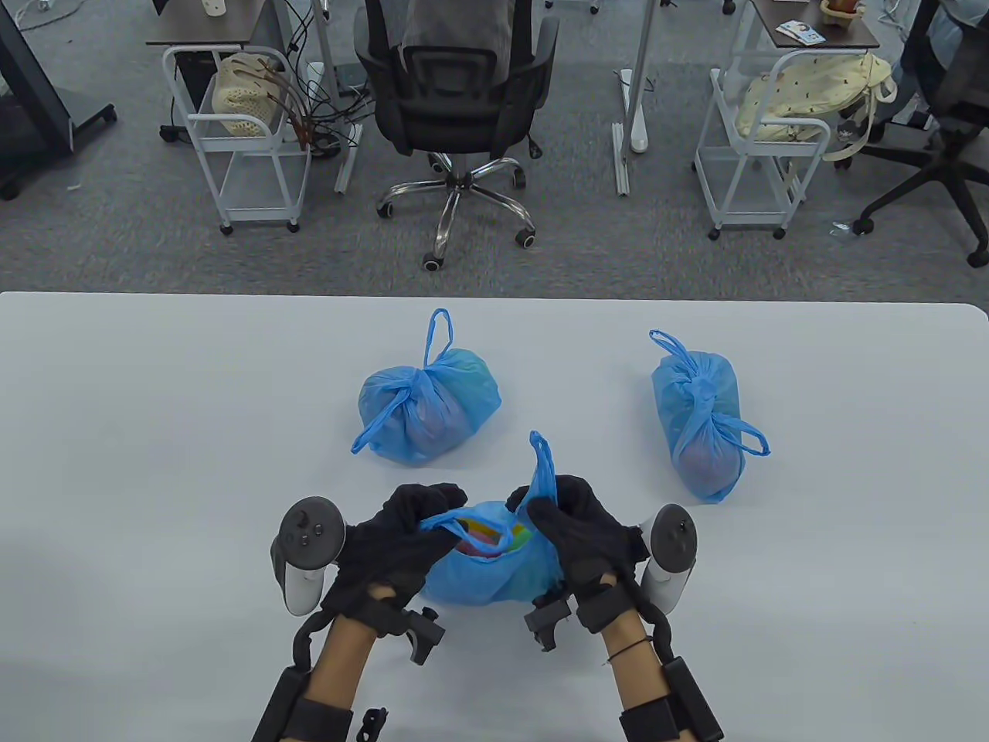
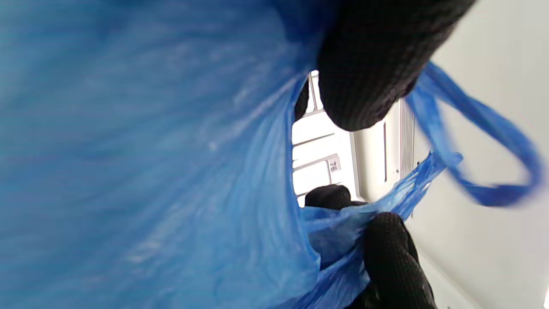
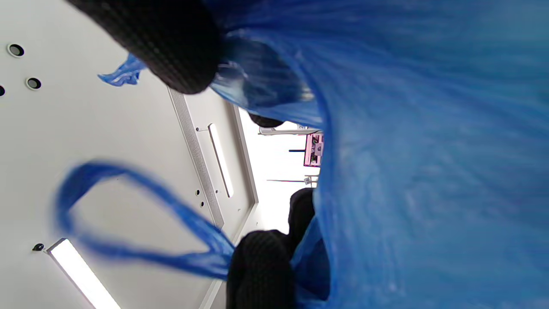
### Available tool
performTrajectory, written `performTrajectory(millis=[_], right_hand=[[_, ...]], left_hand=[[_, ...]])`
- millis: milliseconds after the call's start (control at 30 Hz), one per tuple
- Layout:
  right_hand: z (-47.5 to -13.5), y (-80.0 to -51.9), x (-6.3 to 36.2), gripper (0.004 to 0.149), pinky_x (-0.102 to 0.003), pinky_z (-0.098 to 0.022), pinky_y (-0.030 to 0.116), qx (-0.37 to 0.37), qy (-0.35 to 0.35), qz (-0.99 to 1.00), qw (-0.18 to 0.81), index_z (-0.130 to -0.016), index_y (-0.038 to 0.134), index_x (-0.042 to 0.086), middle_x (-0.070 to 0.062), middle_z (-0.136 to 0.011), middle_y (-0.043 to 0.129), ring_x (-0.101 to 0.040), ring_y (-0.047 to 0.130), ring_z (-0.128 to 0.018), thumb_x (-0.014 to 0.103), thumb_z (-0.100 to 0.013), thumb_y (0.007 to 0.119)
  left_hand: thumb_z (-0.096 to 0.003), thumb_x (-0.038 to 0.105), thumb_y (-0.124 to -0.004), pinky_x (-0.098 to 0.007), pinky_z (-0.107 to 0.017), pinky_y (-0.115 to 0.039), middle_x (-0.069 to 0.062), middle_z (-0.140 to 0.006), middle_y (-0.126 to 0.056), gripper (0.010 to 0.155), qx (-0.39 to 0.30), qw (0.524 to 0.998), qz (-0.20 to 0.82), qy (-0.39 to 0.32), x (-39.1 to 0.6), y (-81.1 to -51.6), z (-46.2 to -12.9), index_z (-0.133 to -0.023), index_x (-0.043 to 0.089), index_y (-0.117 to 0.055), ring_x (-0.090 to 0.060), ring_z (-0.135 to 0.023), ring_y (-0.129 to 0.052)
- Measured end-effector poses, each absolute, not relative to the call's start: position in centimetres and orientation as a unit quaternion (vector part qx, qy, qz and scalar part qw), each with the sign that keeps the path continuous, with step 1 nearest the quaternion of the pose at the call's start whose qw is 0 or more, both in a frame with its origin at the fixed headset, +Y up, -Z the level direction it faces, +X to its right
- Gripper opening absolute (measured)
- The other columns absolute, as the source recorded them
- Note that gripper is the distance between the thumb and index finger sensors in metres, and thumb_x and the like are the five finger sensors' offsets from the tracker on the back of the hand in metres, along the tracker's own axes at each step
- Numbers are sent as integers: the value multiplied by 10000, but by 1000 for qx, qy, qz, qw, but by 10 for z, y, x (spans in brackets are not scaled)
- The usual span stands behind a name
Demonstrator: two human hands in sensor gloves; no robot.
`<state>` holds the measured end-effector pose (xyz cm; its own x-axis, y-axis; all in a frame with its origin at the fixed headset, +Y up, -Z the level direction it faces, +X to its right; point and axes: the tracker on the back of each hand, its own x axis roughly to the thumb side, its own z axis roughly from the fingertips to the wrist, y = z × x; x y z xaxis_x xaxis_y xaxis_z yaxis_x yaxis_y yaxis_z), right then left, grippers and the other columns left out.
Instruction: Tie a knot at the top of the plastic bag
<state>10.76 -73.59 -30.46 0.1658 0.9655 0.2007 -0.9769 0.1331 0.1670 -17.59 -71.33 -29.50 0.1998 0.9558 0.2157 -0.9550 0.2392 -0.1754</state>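
An open blue plastic bag (image 1: 494, 576) sits near the table's front edge between my two hands, with colourful contents (image 1: 488, 537) showing in its mouth. My left hand (image 1: 433, 516) grips the bag's left handle at the rim. My right hand (image 1: 550, 504) pinches the right handle (image 1: 542, 464), which stands up as a loop. In the left wrist view the bag (image 2: 150, 163) fills the left side, gloved fingers (image 2: 388, 253) pinch the plastic, and a handle loop (image 2: 484, 128) hangs out blurred. In the right wrist view the fingers (image 3: 261, 270) hold a blurred handle loop (image 3: 128, 253) beside the bag (image 3: 429, 171).
Two knotted blue bags lie farther back on the white table (image 1: 154, 464): one at the centre (image 1: 429, 406), one on the right (image 1: 699, 421). Beyond the table's far edge stand an office chair (image 1: 463, 100) and two white carts (image 1: 239, 139).
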Motion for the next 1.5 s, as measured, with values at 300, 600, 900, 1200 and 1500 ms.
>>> performTrajectory(millis=[300, 600, 900, 1200, 1500], right_hand=[[-299, -726, 98, 372, -689, -560, 647, 180, -34, 672, 718, -847, 785, 232, -51, -686, 978, -338, 986, -671, 255, -482, 851], [-295, -724, 89, 355, -680, -533, 670, 202, -42, 734, 647, -840, 823, 180, -77, -623, 979, -329, 990, -573, 257, -493, 827], [-287, -719, 82, 356, -670, -508, 689, 186, -101, 778, 591, -831, 825, 150, -79, -587, 983, -329, 999, -526, 267, -494, 825], [-280, -711, 76, 355, -661, -487, 709, 206, -166, 840, 473, -812, 842, 131, -76, -541, 995, -317, 1015, -472, 273, -487, 832], [-278, -708, 72, 350, -655, -483, 719, 224, -189, 860, 419, -800, 854, 145, -66, -532, 1004, -311, 1023, -475, 285, -480, 839]], left_hand=[[-507, 352, -819, -596, -664, -706, 65, -701, -986, 293, -23, 727, 679, -97, -176, -728, -295, -759, 288, -683, -230, -677, -1076], [-544, 282, -669, -648, -649, -657, 38, -642, -950, 483, -48, 752, 644, -131, -165, -734, -298, -1009, 160, -626, -249, -618, -1011], [-505, 389, -772, -683, -669, -610, 37, -679, -908, 641, -78, 777, 588, -210, -149, -729, -295, -1060, 179, -530, -271, -679, -961], [-441, 598, -822, -687, -672, -623, 50, -648, -925, 815, -66, 789, 564, -235, -146, -727, -292, -1085, 212, -503, -275, -688, -972], [-510, 475, -693, -589, -608, -748, 120, -305, -1013, 454, -13, 770, 615, -171, -155, -733, -293, -892, 273, -830, -196, -439, -1077]])
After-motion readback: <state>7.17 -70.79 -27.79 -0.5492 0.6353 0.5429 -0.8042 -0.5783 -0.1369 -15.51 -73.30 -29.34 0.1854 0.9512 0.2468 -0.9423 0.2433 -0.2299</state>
